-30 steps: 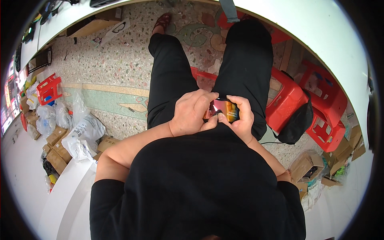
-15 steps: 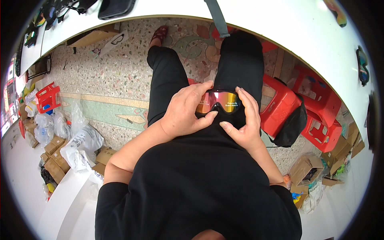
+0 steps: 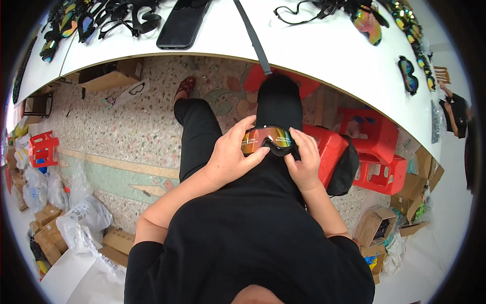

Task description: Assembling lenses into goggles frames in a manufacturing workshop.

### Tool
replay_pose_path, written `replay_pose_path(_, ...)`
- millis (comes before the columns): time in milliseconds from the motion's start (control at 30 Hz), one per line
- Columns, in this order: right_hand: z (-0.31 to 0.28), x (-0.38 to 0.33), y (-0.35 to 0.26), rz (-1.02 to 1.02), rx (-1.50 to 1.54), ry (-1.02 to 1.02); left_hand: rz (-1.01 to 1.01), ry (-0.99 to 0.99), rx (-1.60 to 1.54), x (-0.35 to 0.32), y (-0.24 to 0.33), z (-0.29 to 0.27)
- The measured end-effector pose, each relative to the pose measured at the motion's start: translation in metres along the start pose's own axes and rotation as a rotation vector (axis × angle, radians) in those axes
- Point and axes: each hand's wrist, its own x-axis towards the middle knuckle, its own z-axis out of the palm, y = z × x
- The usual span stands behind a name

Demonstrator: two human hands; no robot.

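Observation:
A pair of goggles (image 3: 267, 138) with a black frame and a mirrored orange-yellow lens is held over my lap. My left hand (image 3: 230, 152) grips its left end, the thumb lying on the lens near the nose notch. At the other end, my right hand (image 3: 305, 157) has its fingers on the upper rim and its thumb below the lens. The inner side of the goggles faces away from me and is hidden. Ahead on the white table (image 3: 223, 45) lie black goggle frames (image 3: 136, 20) and a pair of mirrored goggles (image 3: 367, 25).
A dark phone (image 3: 183, 24) and a grey strap (image 3: 251, 38) lie on the table, the strap hanging over its edge. Red stools (image 3: 372, 134) and a black bag (image 3: 344, 169) stand at my right. Plastic bags (image 3: 83, 223) and cardboard boxes (image 3: 53, 235) crowd the left. Another person (image 3: 458, 114) shows far right.
The view has tipped up, bringing more of the table and another person into sight. Both hands still hold the goggles; the right thumb has moved in closer to the lower rim.

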Motion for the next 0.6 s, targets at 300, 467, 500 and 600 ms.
replay_pose_path(300,-0.034,-0.005,0.021,0.044,-0.121,0.082,-0.262,-0.014,-0.466,-0.032,-0.022,0.011)
replay_pose_path(467,-0.099,0.036,0.082,0.132,-0.33,0.491,-0.416,-0.037,-0.315,-0.037,-0.043,0.007)
replay_pose_path(500,-0.116,0.045,0.101,0.259,-0.359,0.583,-0.452,-0.07,-0.328,-0.039,-0.049,0.008)
replay_pose_path(600,-0.174,0.08,0.171,0.44,-0.475,0.744,-0.507,-0.137,-0.318,-0.043,-0.059,0.009)
